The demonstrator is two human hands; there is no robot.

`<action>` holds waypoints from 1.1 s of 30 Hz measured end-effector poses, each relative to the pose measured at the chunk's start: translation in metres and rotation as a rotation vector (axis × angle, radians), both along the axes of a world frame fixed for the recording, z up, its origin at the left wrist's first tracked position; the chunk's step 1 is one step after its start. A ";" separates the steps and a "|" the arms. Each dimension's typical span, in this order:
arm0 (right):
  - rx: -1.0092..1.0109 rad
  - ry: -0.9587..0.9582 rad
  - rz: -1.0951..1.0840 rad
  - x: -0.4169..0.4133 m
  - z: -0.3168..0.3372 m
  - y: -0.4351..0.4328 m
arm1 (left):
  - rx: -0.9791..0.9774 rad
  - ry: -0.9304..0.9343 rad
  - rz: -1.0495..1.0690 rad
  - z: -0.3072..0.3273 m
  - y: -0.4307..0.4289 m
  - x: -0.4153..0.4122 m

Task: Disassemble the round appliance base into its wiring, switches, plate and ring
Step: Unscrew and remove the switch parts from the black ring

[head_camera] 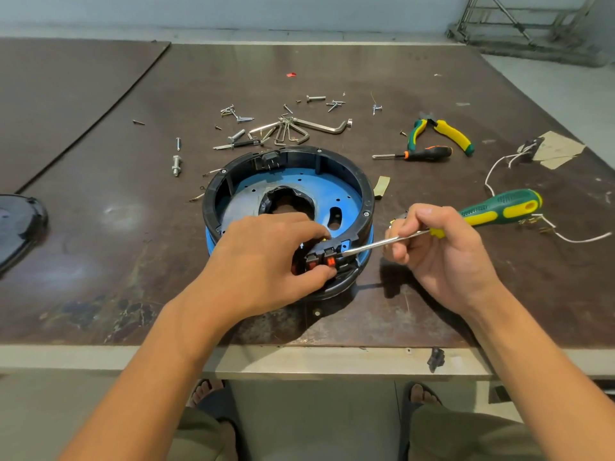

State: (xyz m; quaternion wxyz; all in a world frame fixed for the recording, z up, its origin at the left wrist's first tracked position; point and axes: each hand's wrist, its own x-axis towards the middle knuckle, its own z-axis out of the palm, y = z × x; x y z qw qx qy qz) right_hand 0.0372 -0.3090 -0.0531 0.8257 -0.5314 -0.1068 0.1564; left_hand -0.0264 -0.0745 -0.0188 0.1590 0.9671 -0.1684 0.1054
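The round appliance base [362, 191] stands on the brown table, a black ring around a blue plate [347, 202] with a dark hole in its middle. At its near rim sit two black switches with orange rockers [324, 258]. My left hand [266, 261] covers that near rim, and its thumb and fingers pinch the switch block. My right hand [442, 251] grips a green and yellow screwdriver [499, 207] by the shaft. The metal tip reaches the rim just right of the switches. Loose white wiring [565, 237] lies to the right.
Several screws, bolts and hex keys [286, 128] lie scattered behind the base. Green-yellow pliers [446, 133] and a small black screwdriver [419, 154] lie at the right rear. A black cover [16, 224] sits at the left edge. More white wires [509, 161] and paper scraps are far right.
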 end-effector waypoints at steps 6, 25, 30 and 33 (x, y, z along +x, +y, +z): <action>-0.038 0.158 0.050 0.008 0.005 0.003 | 0.007 0.018 -0.032 0.000 0.000 0.001; -0.108 -0.149 0.118 0.009 0.010 -0.003 | -0.013 0.003 -0.034 -0.001 -0.001 0.002; -0.047 0.153 0.069 0.014 0.010 0.009 | -0.005 0.026 -0.040 -0.001 0.000 0.002; -0.065 0.237 0.046 0.018 0.008 0.012 | -0.003 0.018 -0.049 -0.001 0.000 0.002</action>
